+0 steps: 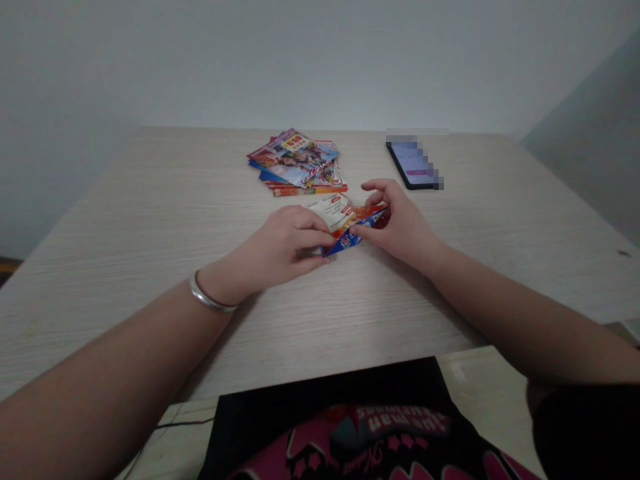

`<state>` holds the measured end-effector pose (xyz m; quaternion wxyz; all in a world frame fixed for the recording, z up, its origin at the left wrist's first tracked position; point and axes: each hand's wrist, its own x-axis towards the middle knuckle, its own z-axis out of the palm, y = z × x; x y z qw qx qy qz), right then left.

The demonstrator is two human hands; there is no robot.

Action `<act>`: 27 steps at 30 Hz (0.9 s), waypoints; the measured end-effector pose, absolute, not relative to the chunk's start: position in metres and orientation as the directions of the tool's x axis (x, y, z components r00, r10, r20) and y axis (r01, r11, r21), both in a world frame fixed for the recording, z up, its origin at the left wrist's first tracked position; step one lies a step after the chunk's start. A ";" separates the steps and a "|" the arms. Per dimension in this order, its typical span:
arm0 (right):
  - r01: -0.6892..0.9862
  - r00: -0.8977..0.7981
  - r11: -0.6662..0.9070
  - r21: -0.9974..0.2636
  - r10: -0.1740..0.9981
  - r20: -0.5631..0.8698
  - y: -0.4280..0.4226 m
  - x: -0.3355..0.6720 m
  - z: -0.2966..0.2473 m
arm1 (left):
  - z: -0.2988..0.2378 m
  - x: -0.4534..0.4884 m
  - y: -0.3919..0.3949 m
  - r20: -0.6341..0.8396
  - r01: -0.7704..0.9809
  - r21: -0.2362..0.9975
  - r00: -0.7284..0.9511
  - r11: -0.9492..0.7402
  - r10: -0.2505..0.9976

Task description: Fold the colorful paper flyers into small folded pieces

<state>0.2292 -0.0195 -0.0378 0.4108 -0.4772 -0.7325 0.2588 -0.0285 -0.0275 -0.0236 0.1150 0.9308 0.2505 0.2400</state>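
Observation:
A colourful printed leaflet (336, 215) lies between my two hands, partly folded over. Its white and orange printed face shows at the back, and a blue folded flap runs along the near side. My left hand (295, 241) grips the leaflet's left end, thumb below and fingers on top. With the thumb on the blue flap and the fingers curled behind, my right hand (395, 223) holds the right end. Part of the left end is hidden under my left fingers.
Just beyond my hands sits a fanned stack of colourful leaflets (295, 160). A dark phone (416, 167) with a lit screen, partly blurred, lies to its right. The pale wooden table (150, 220) meets a wall at its far edge.

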 end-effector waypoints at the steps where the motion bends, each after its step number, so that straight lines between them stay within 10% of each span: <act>1: 0.469 -0.205 0.401 -0.787 0.916 0.344 -0.019 0.229 -0.040 | -0.024 -0.029 -0.028 0.384 0.421 0.322 0.761 -0.848 0.523; 11: 0.430 -0.170 0.287 -0.856 0.957 0.236 -0.015 0.226 -0.043 | -0.025 -0.024 -0.032 0.384 0.564 0.256 0.686 -0.785 0.618; 19: 0.422 -0.182 0.335 -0.842 0.941 0.284 -0.022 0.223 -0.032 | -0.024 -0.026 -0.034 0.360 0.448 0.086 0.819 -0.890 0.447; 27: 0.461 -0.244 0.448 -0.766 0.894 0.375 -0.026 0.222 -0.034 | -0.025 -0.024 -0.036 0.366 0.545 0.267 0.706 -0.795 0.607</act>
